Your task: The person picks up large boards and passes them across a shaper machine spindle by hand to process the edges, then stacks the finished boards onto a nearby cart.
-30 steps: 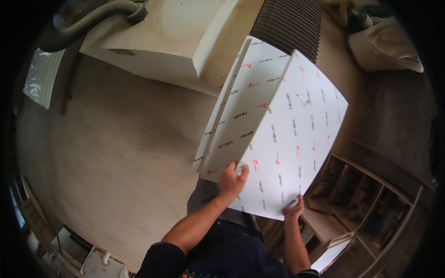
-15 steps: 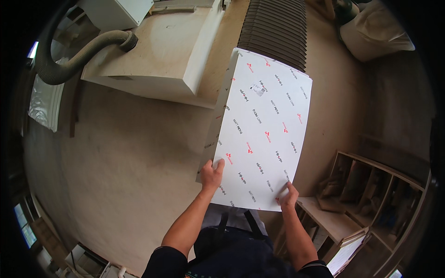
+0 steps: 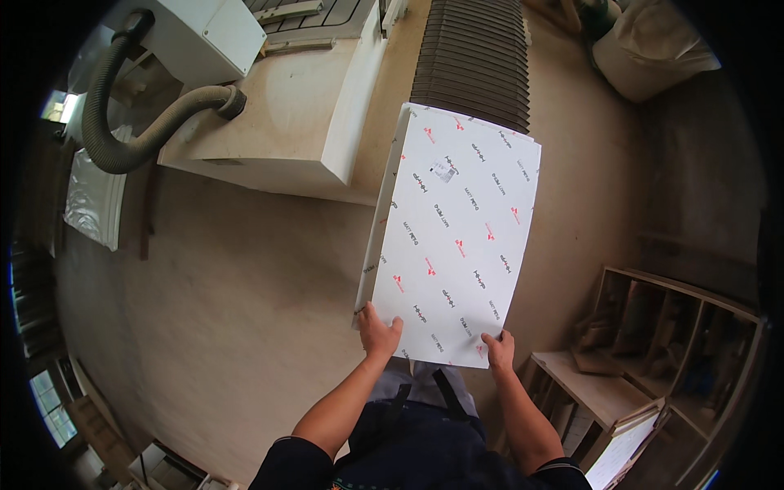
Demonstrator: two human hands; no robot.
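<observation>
A white rectangular panel (image 3: 457,237), covered in film with repeated black and red print, lies in front of me with its long side running away. A small pale label (image 3: 443,170) is stuck on its far part. Along its left side, the edge of at least one more sheet shows underneath. My left hand (image 3: 380,331) is closed on the near left edge, thumb on top. At the near right corner my right hand (image 3: 500,349) grips the edge, its thumb also on the face. The fingers under the panel are hidden.
Beyond the panel runs a dark ribbed bellows cover (image 3: 472,61). A pale machine housing (image 3: 269,131) with a grey flexible hose (image 3: 163,147) stands at far left. Right of me are a low wooden table (image 3: 584,384) and a shelf unit (image 3: 678,306). A large whitish sack (image 3: 653,53) stands far right.
My left hand has shifted down the panel's left edge toward me. My right thumb now lies farther onto the face. In the picture, the panel sits slightly farther left and the machine lower.
</observation>
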